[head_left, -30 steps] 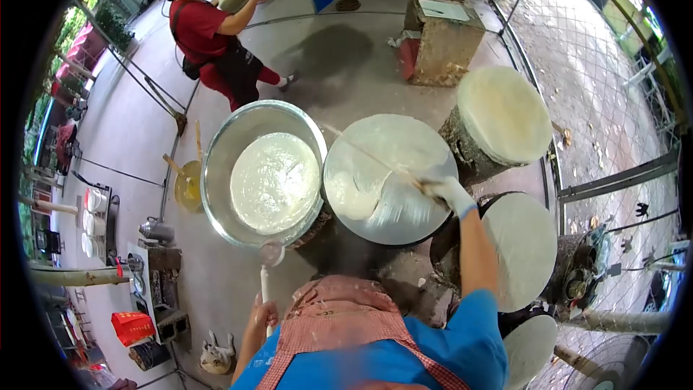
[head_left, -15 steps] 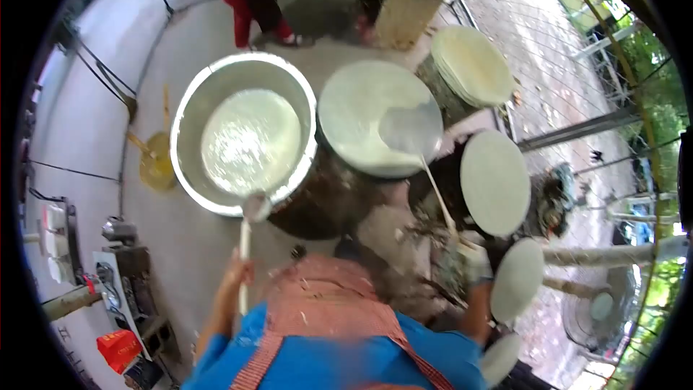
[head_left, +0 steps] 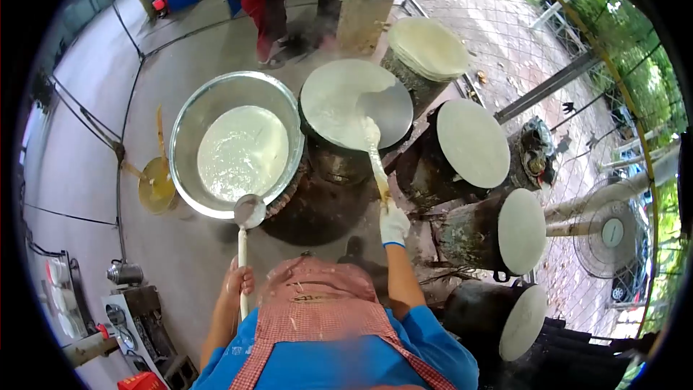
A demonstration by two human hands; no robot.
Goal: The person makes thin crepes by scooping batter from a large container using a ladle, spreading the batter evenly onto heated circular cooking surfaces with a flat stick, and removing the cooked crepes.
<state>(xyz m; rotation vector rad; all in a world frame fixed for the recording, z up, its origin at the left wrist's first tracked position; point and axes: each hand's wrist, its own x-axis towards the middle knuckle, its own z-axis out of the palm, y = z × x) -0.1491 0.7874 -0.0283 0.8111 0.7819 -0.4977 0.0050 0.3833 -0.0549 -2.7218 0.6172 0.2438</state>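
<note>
My left hand [head_left: 240, 279] is closed around the long pale handle of a ladle [head_left: 250, 211]. The ladle's bowl is at the near rim of a big metal basin [head_left: 186, 188], which holds white batter [head_left: 242, 152]. My right hand [head_left: 393, 224], in a white glove, grips a batter-coated spreader [head_left: 376, 159]. Its far end lies over the near part of a round griddle [head_left: 395, 106]. A pale batter layer [head_left: 333, 105] covers much of that griddle, while a grey patch at the right is bare.
To the right, several drum stoves [head_left: 465, 240] carry round pale sheets [head_left: 473, 143]. A stack of pale rounds [head_left: 429, 47] sits at the back right. Another person [head_left: 261, 7] stands behind the basin. A yellow bucket [head_left: 156, 186] is left of it; a fan [head_left: 613, 233] stands far right.
My right hand and the spreader have moved left and forward, nearer the griddle's middle. My left hand still holds the ladle at the basin's rim. The whole view has shifted.
</note>
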